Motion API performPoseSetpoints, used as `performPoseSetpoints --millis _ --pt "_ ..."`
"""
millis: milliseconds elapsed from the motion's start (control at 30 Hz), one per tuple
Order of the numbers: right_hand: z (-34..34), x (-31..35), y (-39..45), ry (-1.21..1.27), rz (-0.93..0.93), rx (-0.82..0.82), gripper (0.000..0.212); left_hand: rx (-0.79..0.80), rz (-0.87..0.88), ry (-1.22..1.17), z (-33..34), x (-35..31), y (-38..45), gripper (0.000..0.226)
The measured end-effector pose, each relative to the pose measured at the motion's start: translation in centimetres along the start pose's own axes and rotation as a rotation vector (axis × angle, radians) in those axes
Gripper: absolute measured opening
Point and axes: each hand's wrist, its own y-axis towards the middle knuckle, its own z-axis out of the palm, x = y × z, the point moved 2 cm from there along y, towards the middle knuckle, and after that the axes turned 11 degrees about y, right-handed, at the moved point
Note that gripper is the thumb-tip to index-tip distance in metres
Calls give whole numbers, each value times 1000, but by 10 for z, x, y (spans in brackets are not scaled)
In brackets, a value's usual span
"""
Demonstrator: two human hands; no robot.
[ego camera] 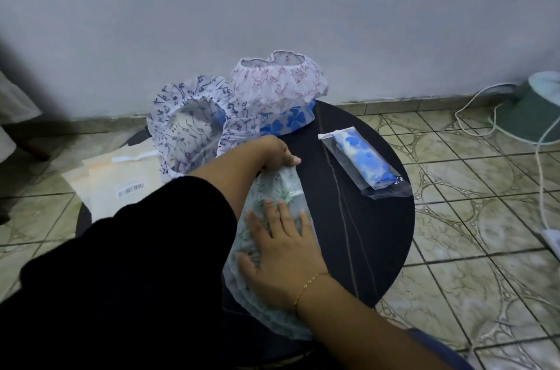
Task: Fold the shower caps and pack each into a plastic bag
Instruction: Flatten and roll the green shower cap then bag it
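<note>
1. Your right hand (280, 244) lies flat, fingers straight and spread, pressing the green cap (274, 251) down on the table (357, 218).
2. Your left hand (277, 151), reaching across in a black sleeve (127, 248), pinches the far end of that cap with curled fingers.
3. That green cap is folded into a long strip running from the table's near edge toward its middle, between your two hands.
4. To its right, well apart, a bagged cap (363, 159) with blue flowers lies rolled inside a clear plastic bag, its white seal strip at the far end.
5. At the far side of the table stand three loose caps: a navy cap (194, 121) with its opening facing you, a pink cap (278, 81) behind it, and a blue cap (288, 122) partly under the pink one.
6. Left of the table, a stack of empty bags (115, 178) with a barcode label lies on the tiled floor (472, 194).
7. A white cable (472, 103) and a green object sit on the floor at far right, by the wall (272, 0).
</note>
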Motion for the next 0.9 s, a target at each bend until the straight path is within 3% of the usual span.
performPoseSetpoints --millis 133,267,400,533,667,733,900 --pt "0 0 0 15 -1 -8 84 -151 94 -140 17 0 3 21" --pt "-1 0 0 11 18 7 80 -268 113 -262 18 -2 4 57" --pt "-10 -2 1 18 47 31 71 -256 139 -284 13 -5 0 47" --pt "-26 -3 4 91 20 -151 64 -327 174 -204 9 2 -11 37" --pt "-40 -4 6 215 -1 -275 47 -271 196 -103 11 10 -19 37" --pt "-38 -5 6 151 1 -227 53 -232 213 -123 11 11 -23 40" --pt "-16 -10 2 12 90 44 93 -154 236 -349 16 15 -19 63"
